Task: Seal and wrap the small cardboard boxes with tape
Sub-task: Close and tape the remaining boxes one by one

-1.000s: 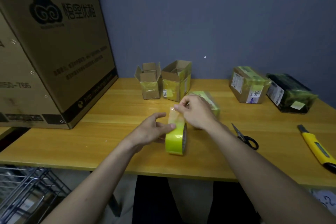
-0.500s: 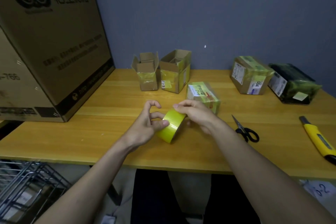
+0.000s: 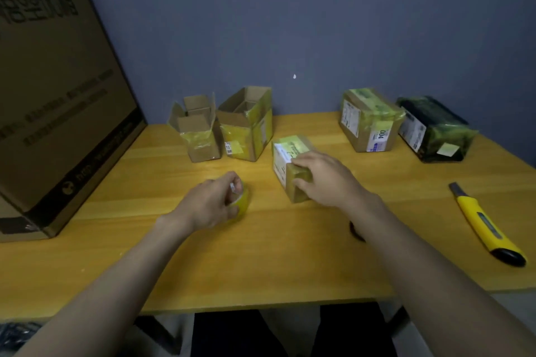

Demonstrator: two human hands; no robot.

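Observation:
A small cardboard box (image 3: 285,151) with yellow tape and a white label lies in the middle of the wooden table (image 3: 261,255). My right hand (image 3: 324,178) grips its near end, fingers curled over the top and front. To the left, my left hand (image 3: 211,203) holds the yellow tape roll (image 3: 243,203) low on the table, fingers curled round it. Two open small boxes (image 3: 200,130) (image 3: 246,124) stand at the back by the wall. A taped box with labels (image 3: 368,122) sits at the back right.
A dark wrapped parcel (image 3: 435,130) lies at the far right back. A yellow utility knife (image 3: 484,223) rests near the right edge. Scissors (image 3: 355,230) are mostly hidden under my right forearm. A very large carton (image 3: 58,95) fills the left side.
My right hand has left the tape roll and moved right onto the small box. My left hand has lowered the roll to the table and closed round it.

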